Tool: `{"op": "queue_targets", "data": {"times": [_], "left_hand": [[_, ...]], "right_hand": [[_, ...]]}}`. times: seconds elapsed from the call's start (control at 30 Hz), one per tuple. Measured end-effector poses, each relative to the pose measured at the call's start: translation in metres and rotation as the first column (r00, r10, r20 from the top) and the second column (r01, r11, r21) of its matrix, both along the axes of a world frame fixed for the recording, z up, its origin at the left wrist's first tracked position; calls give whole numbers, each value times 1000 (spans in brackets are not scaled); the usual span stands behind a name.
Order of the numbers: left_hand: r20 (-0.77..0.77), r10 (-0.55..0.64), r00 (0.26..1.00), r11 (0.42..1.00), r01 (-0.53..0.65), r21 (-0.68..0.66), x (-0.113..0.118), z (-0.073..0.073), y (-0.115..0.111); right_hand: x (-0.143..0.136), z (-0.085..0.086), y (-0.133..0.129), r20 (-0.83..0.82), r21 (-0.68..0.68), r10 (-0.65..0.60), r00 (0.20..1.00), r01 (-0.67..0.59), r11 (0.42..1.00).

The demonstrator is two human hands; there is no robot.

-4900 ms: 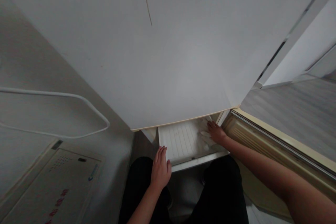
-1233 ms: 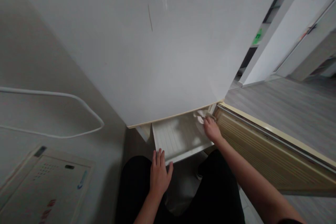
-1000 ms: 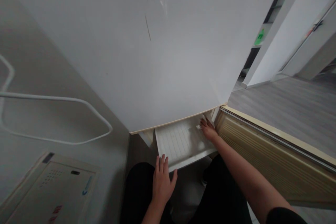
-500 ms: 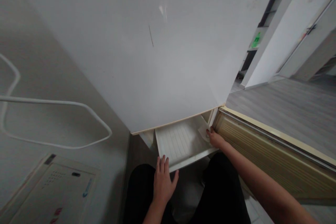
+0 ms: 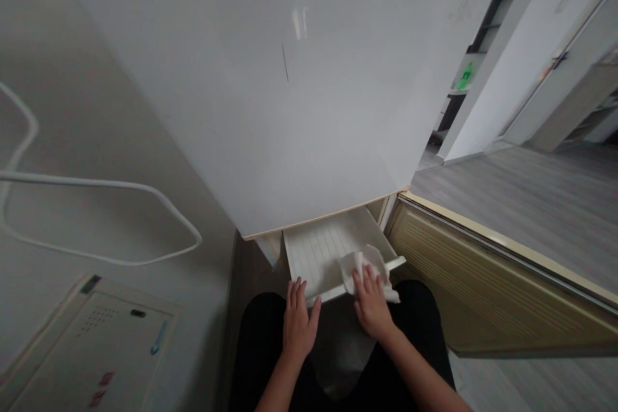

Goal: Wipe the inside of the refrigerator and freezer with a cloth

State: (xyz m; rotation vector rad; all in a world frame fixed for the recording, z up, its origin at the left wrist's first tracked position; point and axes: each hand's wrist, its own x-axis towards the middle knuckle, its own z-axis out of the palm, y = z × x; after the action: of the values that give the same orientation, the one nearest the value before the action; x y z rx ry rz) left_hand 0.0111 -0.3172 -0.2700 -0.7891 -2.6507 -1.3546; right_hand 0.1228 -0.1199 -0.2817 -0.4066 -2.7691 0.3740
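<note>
A white ribbed drawer point(image 5: 311, 248) is pulled out below the white upper door. My left hand point(image 5: 298, 322) lies at the front left corner of the drawer, its fingers stretched over the rim and the thumb apart. My right hand point(image 5: 371, 302) presses a crumpled white cloth point(image 5: 369, 259) onto the front rim, right of the middle. The cloth drapes over both sides of that rim, and part of it hangs toward my right knee.
The upper door point(image 5: 290, 122) fills the space ahead. An open lower door point(image 5: 483, 277) with a yellowed inner panel swings out to the right. On the left are a white cable point(image 5: 111, 183) and a wall box point(image 5: 120, 341). My knees flank the drawer.
My right hand has moved left and nearer with the cloth, from the drawer's right side to its front rim. The left hand stays at the front left corner.
</note>
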Motion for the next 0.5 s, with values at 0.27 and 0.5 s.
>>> {"op": "queue_targets", "data": {"times": [0.27, 0.5], "left_hand": [[249, 218, 944, 897, -294, 330, 22, -23, -10], [499, 153, 853, 883, -344, 318, 44, -36, -5]], "right_hand": [[-45, 10, -117, -52, 38, 418, 907, -417, 908], [-32, 12, -46, -7, 14, 301, 954, -301, 954]]}}
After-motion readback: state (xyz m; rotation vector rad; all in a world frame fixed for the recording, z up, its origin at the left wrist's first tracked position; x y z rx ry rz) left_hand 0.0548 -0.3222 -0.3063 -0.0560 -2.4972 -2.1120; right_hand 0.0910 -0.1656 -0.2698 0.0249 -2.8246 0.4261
